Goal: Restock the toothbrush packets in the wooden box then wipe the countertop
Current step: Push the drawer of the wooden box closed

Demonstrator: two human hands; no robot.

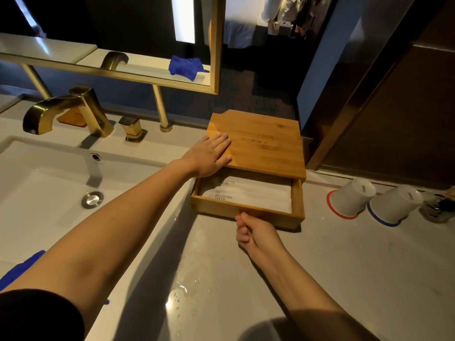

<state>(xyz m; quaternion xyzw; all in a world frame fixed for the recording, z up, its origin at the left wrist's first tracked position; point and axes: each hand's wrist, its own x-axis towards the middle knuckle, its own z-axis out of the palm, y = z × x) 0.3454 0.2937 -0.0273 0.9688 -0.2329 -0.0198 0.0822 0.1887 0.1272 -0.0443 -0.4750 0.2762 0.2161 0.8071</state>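
Forearms fill the near field, both reaching toward the wooden box, which serves as the landmark. It stands on the tabletop, just right of the sink and left of two upturned cups.

Step in hand, judged from the pose: working the drawer of the wooden box, which stands partly open on the box's near side. Whether it is being drawn out or pushed in cannot be told.

Procedure:
1. Keep the left hand pressed flat, fingers spread, on the lid's left near corner, so the box does not slide.
2. Move the drawer straight along its track; a skewed pull may jam it.
3. Avoid catching the packets against the lid's edge.

Hand state: the right hand is curled almost closed, its fingertips touching the drawer's front wall. Whether it pinches a small pull there is hidden.

Position of the task's thing: the toothbrush packets, white and printed "BRUSHING TEETH", lie flat inside the drawer, just beyond the right hand and just below the left hand.

Water drops lie on the tabletop on the near side of the box; a blue cloth lies well to its left.
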